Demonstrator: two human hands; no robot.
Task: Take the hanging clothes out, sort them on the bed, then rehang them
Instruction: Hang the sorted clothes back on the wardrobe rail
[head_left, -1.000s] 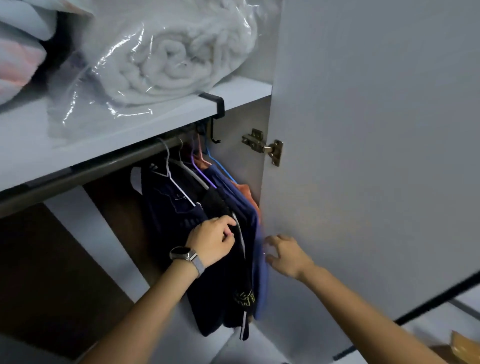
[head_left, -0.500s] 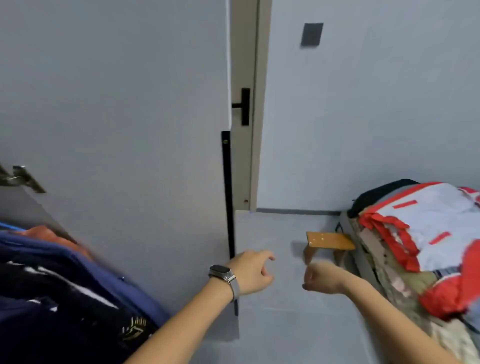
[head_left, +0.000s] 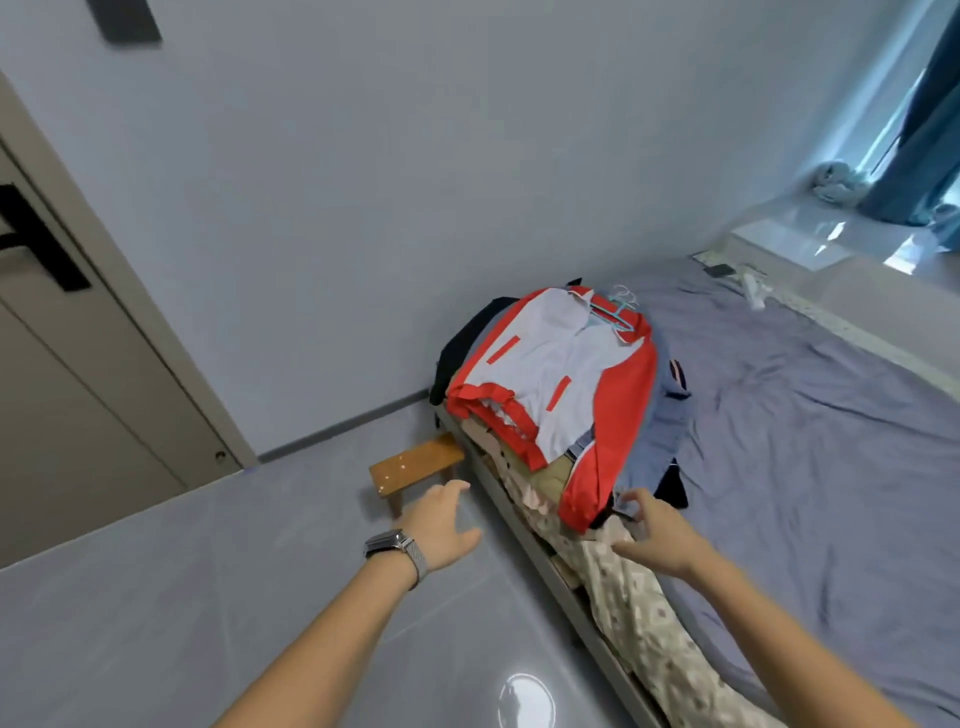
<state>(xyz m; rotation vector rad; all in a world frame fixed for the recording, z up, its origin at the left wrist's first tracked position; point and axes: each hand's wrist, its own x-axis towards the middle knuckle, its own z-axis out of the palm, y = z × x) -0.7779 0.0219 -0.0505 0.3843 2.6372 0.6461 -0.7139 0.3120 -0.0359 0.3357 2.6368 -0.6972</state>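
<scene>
The clothes (head_left: 550, 395) lie heaped at the near corner of the bed (head_left: 810, 441), red-and-white jacket on top. My right hand (head_left: 657, 535) hovers just before them with fingers spread, my left hand (head_left: 441, 525) open over the floor, and a wooden stool (head_left: 415, 462) stands beyond.

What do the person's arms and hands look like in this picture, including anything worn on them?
Both forearms are bare, with no sleeves in view. The left hand has a wristwatch with a silver mesh band. The right hand shows no watch, glove or ring.
</scene>
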